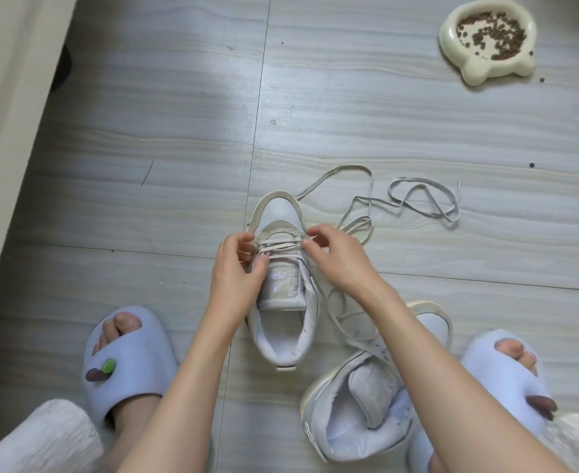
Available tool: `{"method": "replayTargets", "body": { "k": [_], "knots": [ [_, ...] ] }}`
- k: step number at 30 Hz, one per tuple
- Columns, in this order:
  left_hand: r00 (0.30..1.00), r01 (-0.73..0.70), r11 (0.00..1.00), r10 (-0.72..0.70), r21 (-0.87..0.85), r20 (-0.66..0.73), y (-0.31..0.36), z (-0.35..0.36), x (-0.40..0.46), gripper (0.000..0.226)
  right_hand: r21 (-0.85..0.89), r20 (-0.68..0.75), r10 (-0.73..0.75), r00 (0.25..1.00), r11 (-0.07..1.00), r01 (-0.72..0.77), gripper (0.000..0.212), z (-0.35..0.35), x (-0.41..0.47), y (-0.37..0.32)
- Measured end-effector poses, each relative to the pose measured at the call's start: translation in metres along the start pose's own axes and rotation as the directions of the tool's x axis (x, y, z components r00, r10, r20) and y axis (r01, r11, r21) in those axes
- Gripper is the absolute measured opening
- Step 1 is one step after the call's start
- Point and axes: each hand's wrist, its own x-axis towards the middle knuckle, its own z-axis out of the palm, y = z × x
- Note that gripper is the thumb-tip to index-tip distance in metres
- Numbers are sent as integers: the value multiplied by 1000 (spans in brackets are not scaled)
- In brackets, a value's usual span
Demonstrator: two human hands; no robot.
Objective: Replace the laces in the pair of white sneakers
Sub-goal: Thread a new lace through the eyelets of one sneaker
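Observation:
A white sneaker (283,322) stands upright on the floor, toe pointing away from me. A beige lace (278,249) crosses its lower eyelets. My left hand (237,268) grips the sneaker's left side, fingers pinching the lace at the eyelets. My right hand (336,257) pinches the same lace on the right side. The lace's free length (370,196) loops over the floor beyond the toe. A second lace (424,199) lies tangled to the right. The other sneaker (360,414) leans on its side under my right forearm, with a loose lace across it.
My feet in pale blue slippers (127,367) rest at the left and right (506,377) of the sneakers. A cream pet bowl (452,39) of brown kibble sits at the far right. A pale wall base (4,107) runs along the left.

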Motion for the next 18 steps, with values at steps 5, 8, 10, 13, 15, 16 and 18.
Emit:
{"method": "replayTargets", "body": {
  "k": [5, 8, 10, 13, 15, 16, 18],
  "knots": [
    [1000, 10, 1000, -10, -11, -21, -3, 4, 0, 27, -2, -67, 29, 997, 1000, -29, 14, 2, -2, 7],
    [999, -7, 999, 8, 36, -32, -1, 4, 2, 29, 138, 141, 129, 982, 979, -149, 16, -11, -5, 13],
    [999, -6, 999, 8, 35, -41, 2, 4, 1, 29, 274, 255, 164, 953, 933, -234, 14, -20, -9, 15],
    [999, -2, 999, 4, 37, -39, 3, 5, 2, 27, 309, 311, 138, 940, 921, -238, 14, -27, -14, 17],
    [999, 1, 998, 1, 56, -34, 4, 4, 1, 27, 332, 354, 102, 930, 916, -227, 16, -32, -16, 15],
    [999, -7, 997, 10, 81, -36, 6, 5, 1, 28, 351, 367, 84, 926, 910, -222, 17, -35, -16, 15],
    [996, -68, 981, 77, 184, -43, 12, 6, 0, 32, 387, 363, 54, 930, 899, -203, 19, -42, -18, 17]
  ]
}}
